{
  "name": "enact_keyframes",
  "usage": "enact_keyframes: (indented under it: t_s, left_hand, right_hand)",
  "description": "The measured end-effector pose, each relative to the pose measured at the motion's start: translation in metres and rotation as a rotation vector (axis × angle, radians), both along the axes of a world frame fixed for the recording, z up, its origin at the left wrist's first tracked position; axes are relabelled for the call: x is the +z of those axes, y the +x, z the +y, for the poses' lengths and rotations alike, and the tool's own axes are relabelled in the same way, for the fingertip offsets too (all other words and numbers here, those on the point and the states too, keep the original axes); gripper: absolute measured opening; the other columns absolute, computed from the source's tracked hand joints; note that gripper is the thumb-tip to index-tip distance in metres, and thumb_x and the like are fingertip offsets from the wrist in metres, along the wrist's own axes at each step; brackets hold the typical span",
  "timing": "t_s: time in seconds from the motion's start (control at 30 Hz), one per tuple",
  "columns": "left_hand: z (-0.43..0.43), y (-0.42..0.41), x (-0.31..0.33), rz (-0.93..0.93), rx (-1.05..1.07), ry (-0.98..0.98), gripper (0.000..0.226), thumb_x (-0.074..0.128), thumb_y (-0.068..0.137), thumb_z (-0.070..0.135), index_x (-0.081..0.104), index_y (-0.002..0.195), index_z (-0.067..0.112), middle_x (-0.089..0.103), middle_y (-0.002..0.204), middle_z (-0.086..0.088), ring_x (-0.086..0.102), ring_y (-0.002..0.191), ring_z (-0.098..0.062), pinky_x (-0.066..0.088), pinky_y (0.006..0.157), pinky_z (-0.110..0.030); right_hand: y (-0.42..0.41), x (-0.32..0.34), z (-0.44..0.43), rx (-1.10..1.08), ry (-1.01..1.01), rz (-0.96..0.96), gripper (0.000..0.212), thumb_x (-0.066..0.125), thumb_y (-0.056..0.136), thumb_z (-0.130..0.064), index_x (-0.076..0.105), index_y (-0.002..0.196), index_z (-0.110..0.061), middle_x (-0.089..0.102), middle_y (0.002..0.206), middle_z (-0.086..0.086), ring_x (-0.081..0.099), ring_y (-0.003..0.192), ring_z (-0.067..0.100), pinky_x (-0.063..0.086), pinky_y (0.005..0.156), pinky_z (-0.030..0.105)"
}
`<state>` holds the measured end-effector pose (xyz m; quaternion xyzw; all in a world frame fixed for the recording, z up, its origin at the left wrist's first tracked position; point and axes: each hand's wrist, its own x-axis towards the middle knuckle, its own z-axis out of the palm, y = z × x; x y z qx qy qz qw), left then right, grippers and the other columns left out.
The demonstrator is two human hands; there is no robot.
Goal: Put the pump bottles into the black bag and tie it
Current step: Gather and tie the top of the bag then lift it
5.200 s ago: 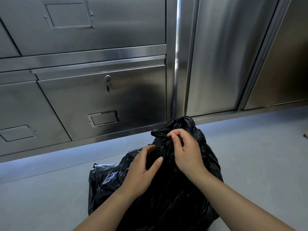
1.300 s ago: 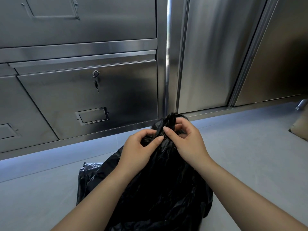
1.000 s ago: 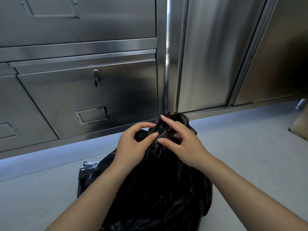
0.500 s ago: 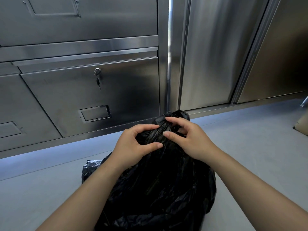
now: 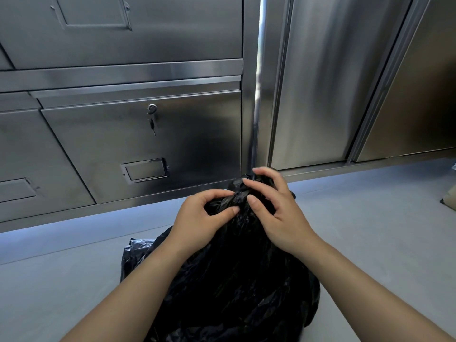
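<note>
Low on the grey floor (image 5: 74, 280) sits the black bag (image 5: 234, 280) — both forearms reach over it, left hand (image 5: 199, 220) and right hand (image 5: 278, 215) each pinching its gathered neck — fingers curled into plastic.

black bag (image 5: 234, 280) contents hidden; bag bottom, brown object (image 5: 450, 201) cut by edges.

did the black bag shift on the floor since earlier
No. The black bag still stands with its top at the foot of the shiny cabinet post.

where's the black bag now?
Head view, lower centre: black bag on the grey floor before the steel drawers, left hand and right hand gripping its top.
</note>
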<state>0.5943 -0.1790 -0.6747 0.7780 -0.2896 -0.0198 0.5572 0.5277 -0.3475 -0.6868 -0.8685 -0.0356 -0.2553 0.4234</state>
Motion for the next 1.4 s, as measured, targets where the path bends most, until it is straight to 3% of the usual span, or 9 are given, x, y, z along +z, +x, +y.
enact_keyframes:
  t_s: [0.2, 0.33, 0.47, 0.53, 0.67, 0.83, 1.17, 1.3, 1.4]
  left_hand:
    - [0.002, 0.004, -0.002, 0.029, -0.008, -0.039, 0.024, 0.076, 0.077, 0.021, 0.071, 0.094, 0.037, 0.071, 0.092, 0.025, 0.066, 0.085, 0.007, 0.046, 0.07, -0.004]
    - [0.0, 0.004, -0.009, -0.057, 0.013, 0.023, 0.026, 0.074, 0.079, 0.024, 0.067, 0.096, 0.042, 0.066, 0.102, 0.017, 0.06, 0.099, 0.006, 0.043, 0.082, -0.007]
    - [-0.002, 0.004, -0.015, -0.008, 0.053, -0.022, 0.021, 0.071, 0.081, 0.021, 0.068, 0.094, 0.037, 0.07, 0.101, 0.015, 0.063, 0.097, 0.004, 0.046, 0.083, -0.016]
    - [-0.002, 0.004, -0.014, 0.011, 0.048, -0.033, 0.02, 0.069, 0.083, 0.019, 0.068, 0.094, 0.035, 0.07, 0.101, 0.014, 0.063, 0.095, 0.005, 0.047, 0.082, -0.015]
    - [0.002, 0.004, -0.012, 0.042, -0.093, -0.005, 0.026, 0.063, 0.088, 0.015, 0.068, 0.098, 0.038, 0.07, 0.106, 0.014, 0.062, 0.103, 0.0, 0.047, 0.088, -0.018]
    - [-0.001, -0.003, -0.011, 0.067, -0.135, -0.018, 0.025, 0.073, 0.077, 0.033, 0.067, 0.098, 0.045, 0.07, 0.101, 0.022, 0.064, 0.095, 0.004, 0.048, 0.078, -0.009]
    - [-0.004, 0.001, -0.005, -0.014, -0.198, -0.009, 0.028, 0.07, 0.083, 0.013, 0.066, 0.097, 0.037, 0.07, 0.099, 0.019, 0.065, 0.093, 0.002, 0.046, 0.079, -0.009]
    - [-0.006, -0.002, -0.01, -0.012, -0.21, -0.033, 0.031, 0.068, 0.082, 0.027, 0.065, 0.11, 0.039, 0.068, 0.11, 0.019, 0.062, 0.106, 0.001, 0.047, 0.089, -0.015]
    - [-0.007, -0.005, -0.009, 0.051, -0.176, -0.077, 0.038, 0.08, 0.067, 0.039, 0.067, 0.103, 0.04, 0.07, 0.103, 0.019, 0.065, 0.097, 0.002, 0.047, 0.08, -0.01]
  right_hand:
    - [-0.002, 0.001, -0.001, 0.082, 0.227, 0.208, 0.045, 0.046, 0.086, -0.053, 0.052, 0.127, -0.036, 0.068, 0.098, -0.022, 0.059, 0.1, -0.007, 0.045, 0.095, 0.025]
    - [0.002, 0.0, -0.001, 0.093, 0.168, 0.291, 0.038, 0.05, 0.091, -0.043, 0.049, 0.128, -0.035, 0.066, 0.074, -0.027, 0.06, 0.082, -0.01, 0.042, 0.085, 0.023]
    - [0.001, 0.001, -0.003, 0.142, 0.129, 0.362, 0.063, 0.065, 0.071, -0.057, 0.043, 0.129, -0.045, 0.067, 0.102, -0.013, 0.06, 0.1, -0.003, 0.044, 0.093, 0.027]
    - [-0.001, 0.002, -0.003, 0.153, 0.091, 0.361, 0.072, 0.074, 0.065, -0.051, 0.042, 0.13, -0.045, 0.067, 0.111, -0.006, 0.06, 0.107, 0.001, 0.046, 0.097, 0.031]
    - [0.0, 0.007, -0.007, 0.19, 0.226, 0.297, 0.053, 0.071, 0.081, -0.018, 0.047, 0.127, -0.031, 0.073, 0.09, -0.002, 0.069, 0.086, 0.011, 0.053, 0.087, 0.034]
    - [-0.002, 0.011, -0.013, 0.232, 0.34, 0.318, 0.041, 0.065, 0.086, -0.018, 0.048, 0.122, -0.029, 0.073, 0.087, 0.009, 0.07, 0.082, 0.023, 0.054, 0.082, 0.04]
    - [-0.002, 0.016, -0.02, 0.323, 0.579, 0.358, 0.031, 0.06, 0.087, -0.012, 0.05, 0.116, -0.019, 0.073, 0.081, 0.004, 0.069, 0.075, 0.016, 0.054, 0.069, 0.027]
    - [-0.002, 0.01, -0.017, 0.294, 0.651, 0.326, 0.018, 0.058, 0.089, -0.011, 0.055, 0.106, -0.018, 0.072, 0.076, 0.005, 0.068, 0.067, 0.016, 0.055, 0.063, 0.025]
    - [0.001, 0.009, -0.015, 0.289, 0.625, 0.31, 0.019, 0.06, 0.089, -0.012, 0.055, 0.105, -0.021, 0.071, 0.079, 0.011, 0.066, 0.067, 0.019, 0.055, 0.064, 0.028]
